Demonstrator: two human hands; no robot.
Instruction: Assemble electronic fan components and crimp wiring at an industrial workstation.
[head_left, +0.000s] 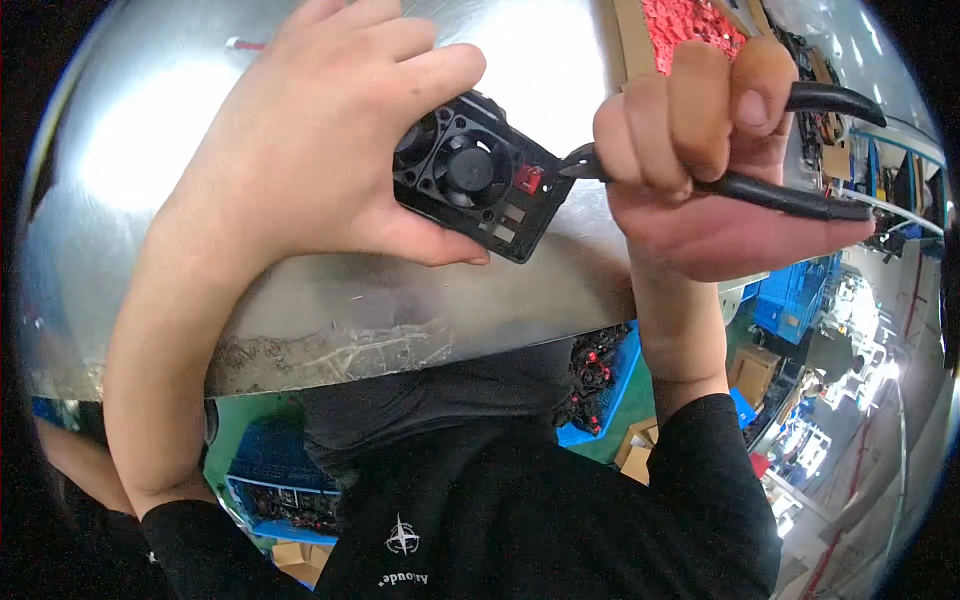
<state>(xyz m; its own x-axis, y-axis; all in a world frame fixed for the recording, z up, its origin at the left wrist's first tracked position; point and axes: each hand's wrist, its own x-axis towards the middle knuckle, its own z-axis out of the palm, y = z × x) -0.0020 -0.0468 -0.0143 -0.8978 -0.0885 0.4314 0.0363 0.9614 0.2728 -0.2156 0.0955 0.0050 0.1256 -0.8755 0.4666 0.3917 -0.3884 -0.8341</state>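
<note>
My left hand (330,130) is closed around a black plastic housing (540,215), thumb along its near edge and fingers over its far side. A small black cooling fan (470,170) sits in the housing; another beside it is partly hidden by my hand. Next to the fan is a small red part (529,179), with pale metal rectangles below it. My right hand (690,150) grips black-handled pliers (790,197), fingers wrapped between the handles. The tip of the pliers meets the housing's right corner; whether the jaws bite on anything is too small to tell.
A cardboard box (628,40) of small red parts stands at the far right of the metal table (480,300). Near the far left lies a red-and-white connector (245,44). Below the table edge are blue crates (625,390) of black parts. Another person's forearm (85,462) shows at lower left.
</note>
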